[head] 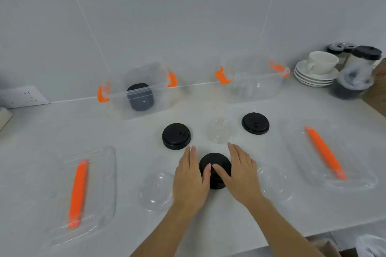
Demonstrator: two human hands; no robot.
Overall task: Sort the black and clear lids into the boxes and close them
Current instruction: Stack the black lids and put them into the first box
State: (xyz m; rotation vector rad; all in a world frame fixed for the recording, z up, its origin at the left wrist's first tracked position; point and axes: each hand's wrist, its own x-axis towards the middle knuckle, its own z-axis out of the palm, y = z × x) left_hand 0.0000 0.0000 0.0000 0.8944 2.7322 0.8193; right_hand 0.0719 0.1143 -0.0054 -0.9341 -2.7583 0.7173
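A black lid (215, 161) lies on the white counter between my hands. My left hand (191, 179) and my right hand (240, 175) rest flat on either side, both thumbs on the lid's top. Two more black lids lie further back, one on the left (176, 136), one on the right (255, 123). Clear lids sit at centre back (219, 131), front left (155, 191) and front right (275, 183). The left clear box (165, 98) holds black lids (140, 97). The right clear box (269, 87) seems to hold clear lids.
Two clear box covers with orange handles lie flat, one at front left (104, 173), one at right (355, 179). Stacked saucers with a white cup (318, 67) and lidded cups (359, 69) stand at back right. A wall socket (22, 96) is at left.
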